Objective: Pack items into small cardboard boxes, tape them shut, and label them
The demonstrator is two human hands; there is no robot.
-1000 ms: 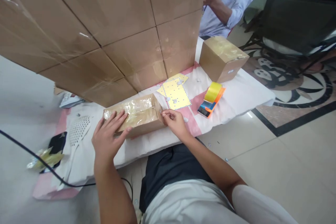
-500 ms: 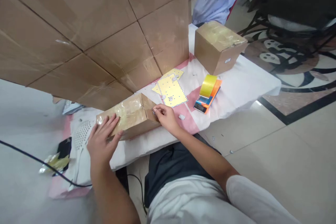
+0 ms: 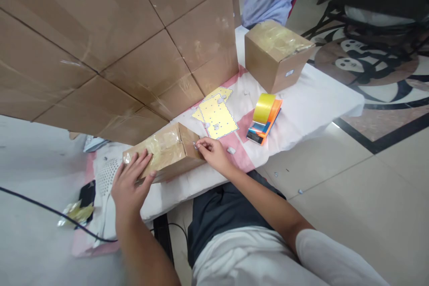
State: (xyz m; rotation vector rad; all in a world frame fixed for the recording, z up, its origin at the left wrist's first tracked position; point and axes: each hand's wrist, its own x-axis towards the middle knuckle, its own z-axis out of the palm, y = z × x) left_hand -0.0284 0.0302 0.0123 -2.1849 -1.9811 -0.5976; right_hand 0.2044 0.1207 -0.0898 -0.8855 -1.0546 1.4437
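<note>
A small cardboard box (image 3: 167, 147) sealed with clear tape lies on the cloth-covered table in front of me. My left hand (image 3: 132, 178) rests on its left end, fingers outstretched over the taped top and thumb along the near side. At the box's right end face, my right hand (image 3: 212, 152) has thumb and fingertips pinched together. Something small and pale shows at those fingertips, too small to make out. Two yellow dotted sheets (image 3: 219, 118) overlap just beyond my right hand, with small pale scraps on them.
A wall of stacked cartons (image 3: 140, 62) rises behind the box. To the right are an orange tape dispenser (image 3: 264, 118) with yellow tape and another taped carton (image 3: 276, 58). A co-worker's sleeve (image 3: 264, 0) shows beyond. A black cable (image 3: 50, 210) crosses at left.
The view has shifted slightly. Both hands stay at the same places on the box, and the right fingertips remain pinched at its end face.
</note>
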